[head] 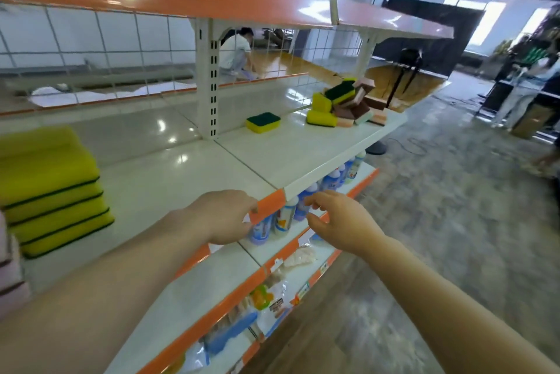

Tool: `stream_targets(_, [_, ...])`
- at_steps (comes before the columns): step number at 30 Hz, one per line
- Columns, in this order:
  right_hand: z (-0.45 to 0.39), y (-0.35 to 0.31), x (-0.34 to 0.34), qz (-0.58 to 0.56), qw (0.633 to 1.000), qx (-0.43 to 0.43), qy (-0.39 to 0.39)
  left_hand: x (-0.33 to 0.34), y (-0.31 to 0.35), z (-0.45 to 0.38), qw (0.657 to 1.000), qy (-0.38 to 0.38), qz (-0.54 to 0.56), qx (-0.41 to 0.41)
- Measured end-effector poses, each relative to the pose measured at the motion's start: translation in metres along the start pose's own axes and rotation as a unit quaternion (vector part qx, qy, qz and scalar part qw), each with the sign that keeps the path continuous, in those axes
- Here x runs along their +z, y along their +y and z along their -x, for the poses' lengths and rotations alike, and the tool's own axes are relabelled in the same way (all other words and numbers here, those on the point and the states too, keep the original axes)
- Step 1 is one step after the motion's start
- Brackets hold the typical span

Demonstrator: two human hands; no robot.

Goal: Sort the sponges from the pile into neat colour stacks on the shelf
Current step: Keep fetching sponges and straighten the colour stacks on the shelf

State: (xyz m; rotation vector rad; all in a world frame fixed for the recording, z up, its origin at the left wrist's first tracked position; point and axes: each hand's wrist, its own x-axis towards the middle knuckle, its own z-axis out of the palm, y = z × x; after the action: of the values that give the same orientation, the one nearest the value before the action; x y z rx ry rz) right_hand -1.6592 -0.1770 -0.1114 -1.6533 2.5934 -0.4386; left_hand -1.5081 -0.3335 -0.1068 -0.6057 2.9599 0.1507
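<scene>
**Both hands empty at shelf edge — next fetch is from the far-right pile**

Left hand [225, 216] sits at the near edge of the shelf [188, 173], fingers loosely curled by the orange edge strip [268, 205]; it looks like touching rather than a grip, though motion blur makes that hard to call. Right hand [336, 222] hovers just off the shelf front, fingers relaxed and half-spread, holding nothing.

Task items:
- Yellow stack [51, 192] at near left, green scrub faces down, edges roughly aligned.
- Pink stack [12, 279] at the left frame edge, mostly cropped.
- Lone yellow sponge [263, 122] mid-shelf, green face up, apart from everything.
- Mixed pile [348, 104] at the far right end: yellow and pink/brown pieces, jumbled and leaning.

How to do the step well, as judged:
- Take the lone sponge first; it is nearer and free-standing.
- Flip it green face down to match the yellow stack.
- From the pile, lift top pieces only; pulling a lower one likely topples it off the right end.
- Square each piece to the stack corners before release.
- One colour per trip keeps hands from crossing.
</scene>
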Motion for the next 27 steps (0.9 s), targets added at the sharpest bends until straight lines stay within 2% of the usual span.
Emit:
stream_targets(16, [-0.045, 0.075, -0.011, -0.015, 0.996, 0.082, 0.024, -0.017, 0.024, -0.117, 0.995, -0.01, -0.031, 0.09])
stream_targets(22, [-0.056, 0.127, -0.02, -0.012, 0.994, 0.102, 0.029, -0.018, 0.056, -0.166, 0.993, -0.013, -0.064, 0.103])
stream_targets(27, [-0.075, 0.185, -0.042, 0.001, 0.996, 0.089, 0.019, -0.023, 0.092, -0.218, 0.995, -0.005, -0.05, 0.084])
